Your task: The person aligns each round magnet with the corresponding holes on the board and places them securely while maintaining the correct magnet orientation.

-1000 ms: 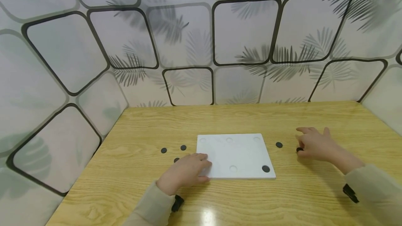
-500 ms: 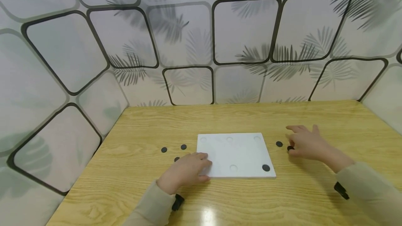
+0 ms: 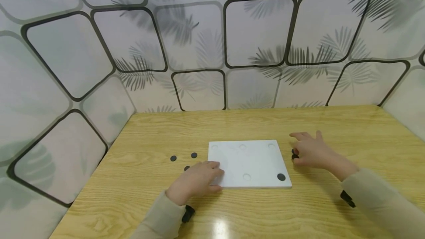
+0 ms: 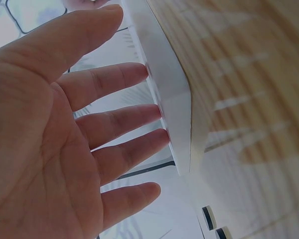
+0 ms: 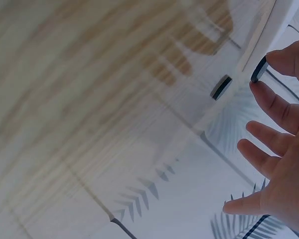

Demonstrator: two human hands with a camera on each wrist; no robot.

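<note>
Two hands | wooden table (image 3: 332,121), leaf-print walls (image 3: 199,40) | left fingers (image 4: 114,119) straight against white board (image 3: 249,161) | right fingers (image 5: 289,59) pinch black disc (image 5: 259,69)

A staged recording booth: a wooden table (image 3: 252,124) enclosed by leaf-patterned wall panels (image 3: 199,47).

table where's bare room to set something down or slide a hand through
The far half of the table, between the white board and the patterned wall, lies bare, as does the near edge between both sleeves. Crowded: discs beside the left hand, and the right hand pinching a disc.
</note>
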